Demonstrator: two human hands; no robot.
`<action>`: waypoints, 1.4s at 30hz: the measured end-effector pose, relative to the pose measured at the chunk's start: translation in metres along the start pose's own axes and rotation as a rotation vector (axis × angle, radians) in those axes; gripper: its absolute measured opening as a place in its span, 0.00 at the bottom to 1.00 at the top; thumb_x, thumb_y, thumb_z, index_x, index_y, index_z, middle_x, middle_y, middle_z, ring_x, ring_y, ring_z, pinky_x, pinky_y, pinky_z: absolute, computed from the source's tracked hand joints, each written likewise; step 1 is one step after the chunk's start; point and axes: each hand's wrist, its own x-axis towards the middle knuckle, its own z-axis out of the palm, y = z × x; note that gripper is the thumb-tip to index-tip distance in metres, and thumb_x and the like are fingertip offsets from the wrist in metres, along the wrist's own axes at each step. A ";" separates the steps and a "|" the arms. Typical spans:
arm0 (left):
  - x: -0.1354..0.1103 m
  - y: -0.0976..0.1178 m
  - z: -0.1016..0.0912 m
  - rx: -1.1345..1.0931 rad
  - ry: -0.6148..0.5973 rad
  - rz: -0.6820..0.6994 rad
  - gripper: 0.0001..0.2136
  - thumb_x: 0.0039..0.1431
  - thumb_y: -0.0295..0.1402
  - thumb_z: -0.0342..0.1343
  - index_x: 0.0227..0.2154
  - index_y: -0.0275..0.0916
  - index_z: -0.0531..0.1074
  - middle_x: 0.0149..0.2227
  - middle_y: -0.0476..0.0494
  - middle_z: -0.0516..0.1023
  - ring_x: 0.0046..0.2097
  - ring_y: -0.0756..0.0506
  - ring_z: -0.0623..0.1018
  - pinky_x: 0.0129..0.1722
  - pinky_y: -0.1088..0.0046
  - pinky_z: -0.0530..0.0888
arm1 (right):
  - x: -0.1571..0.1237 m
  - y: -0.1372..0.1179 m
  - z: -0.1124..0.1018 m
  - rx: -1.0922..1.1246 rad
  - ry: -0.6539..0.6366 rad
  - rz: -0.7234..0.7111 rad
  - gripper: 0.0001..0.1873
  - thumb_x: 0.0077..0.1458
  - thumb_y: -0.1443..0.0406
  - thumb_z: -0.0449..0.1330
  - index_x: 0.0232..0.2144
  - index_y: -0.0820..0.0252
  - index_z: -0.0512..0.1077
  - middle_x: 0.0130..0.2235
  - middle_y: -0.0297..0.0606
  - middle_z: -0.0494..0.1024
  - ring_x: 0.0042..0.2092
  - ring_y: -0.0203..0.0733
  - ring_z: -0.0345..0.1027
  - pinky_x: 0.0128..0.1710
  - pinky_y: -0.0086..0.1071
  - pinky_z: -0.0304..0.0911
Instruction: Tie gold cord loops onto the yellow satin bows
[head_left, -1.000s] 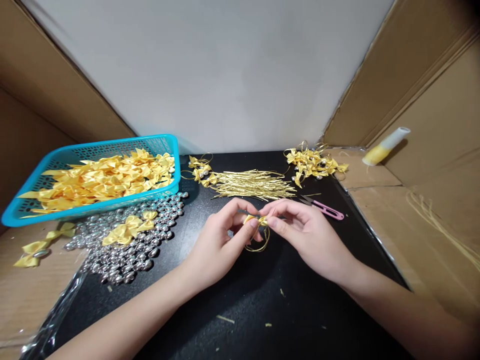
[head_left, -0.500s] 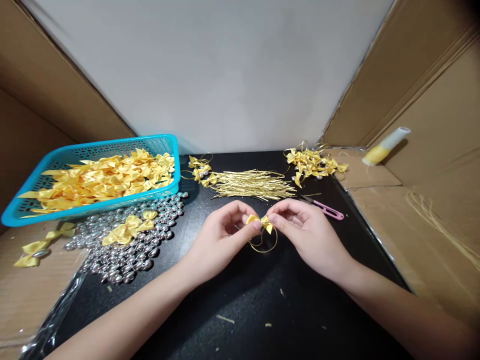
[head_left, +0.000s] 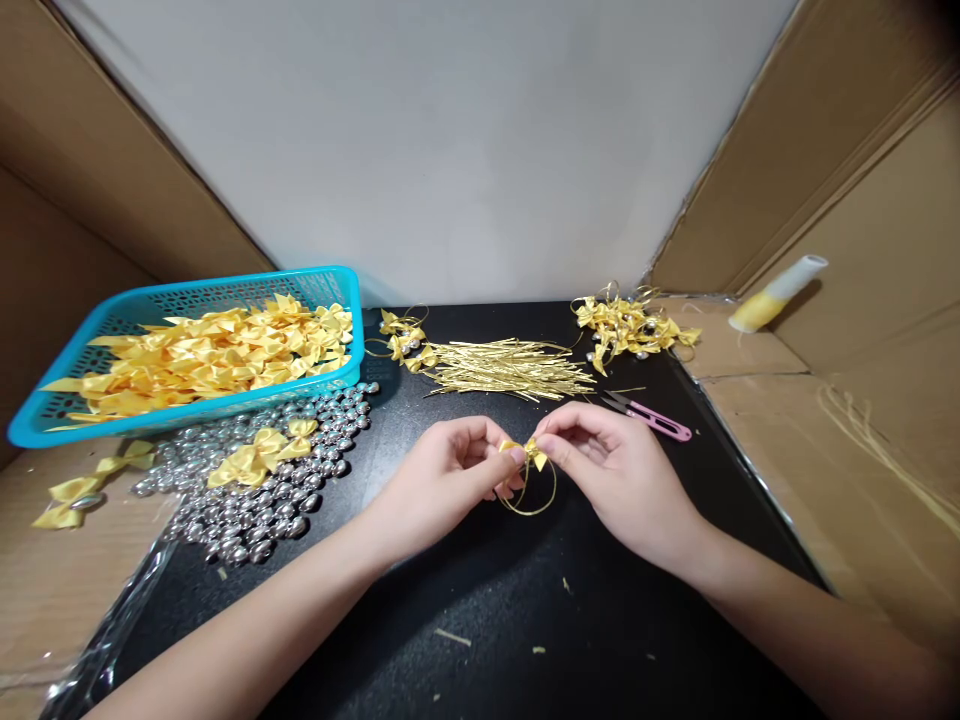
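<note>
My left hand [head_left: 450, 472] and my right hand [head_left: 611, 470] meet over the black mat [head_left: 480, 610], both pinching one small yellow ribbon bow [head_left: 529, 451]. A thin gold wire loop [head_left: 534, 493] hangs from the bow between my thumbs. Fingers of both hands are curled closed around the bow's middle. Just beyond my hands lies a bundle of gold wire ties [head_left: 510, 367].
A blue basket [head_left: 45, 405] full of yellow bows stands at the left, with silver bells [head_left: 262, 500] and loose bows in front of it. Finished bows [head_left: 630, 328] are piled at the back right. Pink snips [head_left: 652, 418] lie beside my right hand. Cardboard walls enclose both sides.
The bow has turned and opened out between my fingers, and the gold loop beneath it has widened and hangs lower. Both hands stayed in place.
</note>
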 end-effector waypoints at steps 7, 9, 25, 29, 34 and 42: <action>-0.003 -0.004 0.002 0.116 0.012 0.093 0.10 0.58 0.37 0.57 0.32 0.33 0.73 0.25 0.49 0.72 0.26 0.52 0.71 0.27 0.77 0.68 | 0.001 0.003 0.000 -0.035 -0.051 -0.007 0.04 0.56 0.67 0.60 0.29 0.59 0.74 0.31 0.34 0.76 0.34 0.37 0.71 0.36 0.30 0.67; -0.003 -0.005 0.003 0.157 0.032 0.112 0.09 0.58 0.36 0.57 0.31 0.33 0.73 0.25 0.49 0.72 0.27 0.52 0.70 0.27 0.77 0.68 | 0.001 0.002 -0.002 -0.060 -0.080 -0.035 0.05 0.56 0.67 0.60 0.28 0.59 0.74 0.33 0.35 0.75 0.37 0.37 0.70 0.38 0.30 0.67; -0.005 -0.009 0.008 0.221 0.026 0.147 0.12 0.63 0.38 0.53 0.29 0.35 0.71 0.25 0.50 0.71 0.28 0.51 0.68 0.27 0.77 0.65 | 0.002 0.004 0.001 -0.010 -0.087 -0.006 0.05 0.55 0.69 0.60 0.27 0.60 0.72 0.33 0.35 0.73 0.36 0.37 0.69 0.38 0.31 0.67; -0.005 -0.009 0.009 0.204 0.024 0.157 0.12 0.61 0.39 0.55 0.28 0.35 0.70 0.25 0.51 0.70 0.28 0.51 0.67 0.27 0.77 0.64 | 0.002 0.004 0.001 0.032 -0.086 0.003 0.05 0.55 0.68 0.60 0.26 0.59 0.71 0.32 0.35 0.72 0.36 0.37 0.68 0.37 0.31 0.67; -0.005 -0.010 0.007 0.215 0.016 0.181 0.11 0.61 0.38 0.55 0.28 0.35 0.70 0.24 0.51 0.69 0.27 0.52 0.66 0.26 0.78 0.63 | 0.001 0.004 0.002 0.044 -0.087 -0.001 0.06 0.55 0.68 0.60 0.26 0.59 0.71 0.33 0.35 0.72 0.37 0.37 0.68 0.37 0.31 0.67; -0.005 -0.007 0.003 0.254 0.106 0.213 0.10 0.60 0.36 0.55 0.27 0.35 0.69 0.22 0.52 0.68 0.25 0.53 0.66 0.24 0.78 0.62 | 0.000 0.006 -0.001 -0.135 0.195 -0.269 0.06 0.55 0.70 0.60 0.36 0.56 0.73 0.42 0.37 0.74 0.48 0.41 0.68 0.47 0.36 0.65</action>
